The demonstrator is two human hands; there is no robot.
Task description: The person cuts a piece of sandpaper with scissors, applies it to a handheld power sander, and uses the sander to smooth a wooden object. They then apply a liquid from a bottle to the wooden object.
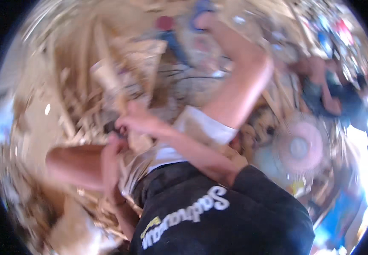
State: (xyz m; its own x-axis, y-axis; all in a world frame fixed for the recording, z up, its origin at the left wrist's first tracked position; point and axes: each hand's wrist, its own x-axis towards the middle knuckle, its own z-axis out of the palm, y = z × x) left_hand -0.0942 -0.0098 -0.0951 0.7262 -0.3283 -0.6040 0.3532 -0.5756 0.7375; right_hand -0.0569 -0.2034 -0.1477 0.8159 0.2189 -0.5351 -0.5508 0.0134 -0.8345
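The frame is heavily smeared by motion. My right hand (pixel 140 122) is closed in front of my lap. From it a pale wooden club-like piece (pixel 107 78) with a thick far end points away to the upper left. My left hand (pixel 115 145) is just below and left of the right one, its fingers curled. By its fingertips shows a small dark thing (pixel 110 127); blur hides what it is and how it is gripped. Beyond the hands a light brown wooden block or board (pixel 143 59) stands among wood scraps.
My bare legs spread to both sides. A round pink fan (pixel 299 147) stands at right. Another person (pixel 332 91) sits at the upper right. Wood pieces and shavings (pixel 71 127) litter the ground. A blue-handled thing with a red end (pixel 173 42) lies ahead.
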